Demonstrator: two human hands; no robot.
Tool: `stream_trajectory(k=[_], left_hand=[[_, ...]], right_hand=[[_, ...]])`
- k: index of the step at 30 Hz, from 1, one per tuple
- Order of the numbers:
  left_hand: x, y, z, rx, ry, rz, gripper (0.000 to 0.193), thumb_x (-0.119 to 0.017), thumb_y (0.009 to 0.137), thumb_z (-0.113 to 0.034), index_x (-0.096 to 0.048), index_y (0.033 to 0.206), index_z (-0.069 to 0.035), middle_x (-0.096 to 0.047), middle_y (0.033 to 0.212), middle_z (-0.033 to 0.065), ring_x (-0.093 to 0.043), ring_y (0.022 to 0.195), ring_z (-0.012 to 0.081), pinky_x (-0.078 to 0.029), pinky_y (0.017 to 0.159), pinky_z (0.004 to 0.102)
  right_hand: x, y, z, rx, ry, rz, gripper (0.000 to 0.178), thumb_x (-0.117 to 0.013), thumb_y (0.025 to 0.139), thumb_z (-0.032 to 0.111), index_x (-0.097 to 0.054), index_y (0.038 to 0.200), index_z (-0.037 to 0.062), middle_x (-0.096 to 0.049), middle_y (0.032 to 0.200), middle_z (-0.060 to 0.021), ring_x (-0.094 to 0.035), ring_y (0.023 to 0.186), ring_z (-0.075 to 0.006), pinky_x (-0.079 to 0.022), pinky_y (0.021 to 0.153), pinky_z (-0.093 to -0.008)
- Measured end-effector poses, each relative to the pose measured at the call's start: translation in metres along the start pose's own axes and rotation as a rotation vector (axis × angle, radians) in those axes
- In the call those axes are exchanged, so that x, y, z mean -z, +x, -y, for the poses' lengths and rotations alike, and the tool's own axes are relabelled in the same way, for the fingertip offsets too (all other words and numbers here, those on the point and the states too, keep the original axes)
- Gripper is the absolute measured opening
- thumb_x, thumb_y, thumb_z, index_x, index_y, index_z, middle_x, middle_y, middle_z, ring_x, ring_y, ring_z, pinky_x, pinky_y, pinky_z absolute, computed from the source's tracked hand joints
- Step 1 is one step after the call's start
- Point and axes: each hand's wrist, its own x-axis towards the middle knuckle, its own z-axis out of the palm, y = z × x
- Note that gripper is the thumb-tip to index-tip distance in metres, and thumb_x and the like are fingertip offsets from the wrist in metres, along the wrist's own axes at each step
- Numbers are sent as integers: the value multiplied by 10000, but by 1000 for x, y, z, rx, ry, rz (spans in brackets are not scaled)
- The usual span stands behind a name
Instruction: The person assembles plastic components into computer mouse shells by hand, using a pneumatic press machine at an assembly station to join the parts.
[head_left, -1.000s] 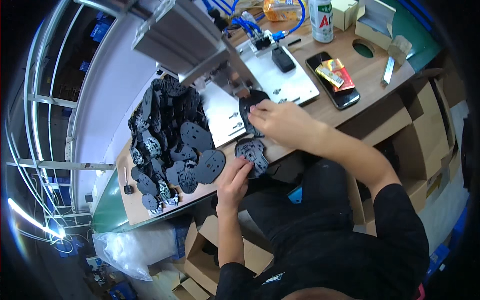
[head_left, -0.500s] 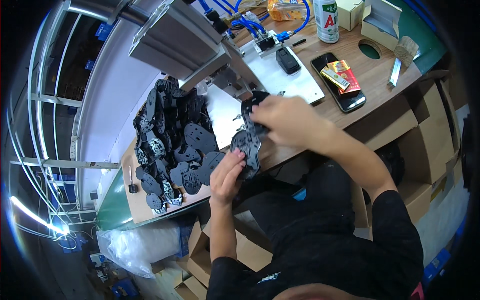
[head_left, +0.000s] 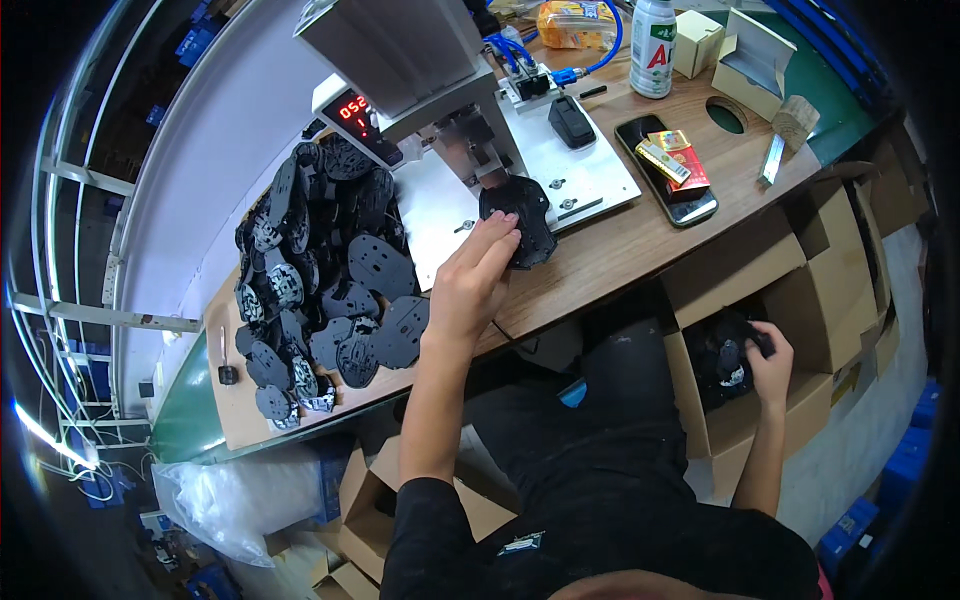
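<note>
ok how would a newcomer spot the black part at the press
Find the grey press on the wooden table. Below its head, at the near edge of the white plate, is the black part. Unlike the heaped parts, it's under the left hand.

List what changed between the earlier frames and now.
Right hand went from the press right and down to the open cardboard box; black part at its fingers, grip unclear. Left hand moved forward with its black plate, now at the press. Unchanged: plate pile, phone with the red pack on it.
</note>
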Motion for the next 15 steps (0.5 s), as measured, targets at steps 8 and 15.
stream_trajectory(k=[8, 15], left_hand=[[-11, 2, 8, -59, -69, -5, 421, -622, 637, 116, -671, 1035, -13, -679, 1183, 134, -644, 1138, 318, -534, 987, 404], [-3, -24, 27, -33, -119, -46, 441, -615, 675, 111, -694, 1079, -48, -606, 1259, 190, -614, 1140, 360, -537, 942, 400]], right_hand=[[13, 13, -42, -13, -251, 134, 547, -718, 806, 81, -548, 1314, -29, -598, 1309, -222, -601, 1183, -306, -460, 1005, -357], [-111, 80, 201, 881, -24, 439, 587, -780, 747, 85, -587, 1301, 62, -601, 1327, -132, -619, 1127, -297, -519, 909, -355]])
